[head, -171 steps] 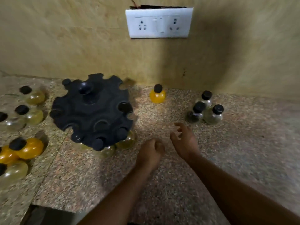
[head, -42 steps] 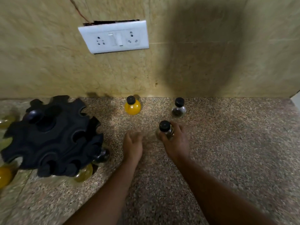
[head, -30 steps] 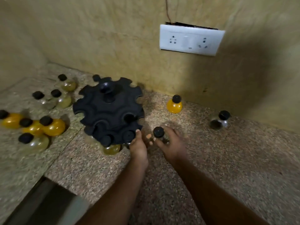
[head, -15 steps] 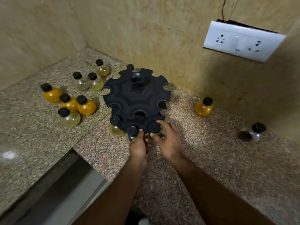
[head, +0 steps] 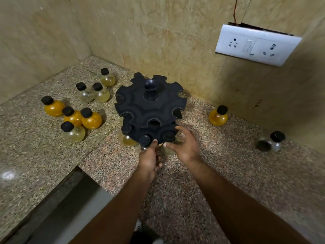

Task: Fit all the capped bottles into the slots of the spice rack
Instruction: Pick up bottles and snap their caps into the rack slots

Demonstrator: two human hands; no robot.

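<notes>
Obscuring most of the lower tier, the upper disc of the black spice rack (head: pixel 149 104) leaves only the near rim of that tier in sight, with three black caps standing in its front slots. Bottle bodies under those caps are largely concealed: a yellowish one (head: pixel 129 140) shows below the left cap, the middle one (head: pixel 145 139) is covered by fingers, and the right one (head: pixel 169 136) sits behind the right hand, its glass barely discernible. Slots on the far side of the rack cannot be checked.

Left hand (head: pixel 149 158): fingers curled, thumb tip pressed against the rim just below the middle cap; whether it grips the bottle beneath cannot be told. Right hand (head: pixel 184 147): fingers partly closed around the rim at the right-hand cap, index finger over the top edge, thumb beneath, touching the bottle seated there. The two hands sit just beside each other, thumbs nearly meeting.

Loose bottles stand on the counter (head: pixel 211 173). Left of the rack: three pale ones (head: pixel 98 88) near the wall and a cluster of three orange and one pale (head: pixel 75 118) nearer the edge. Right of it: one orange bottle (head: pixel 218 116) near the wall and a dark-contents bottle (head: pixel 271 142) well apart. A white socket plate (head: pixel 256 45) hangs on the wall, partly loose along the top
</notes>
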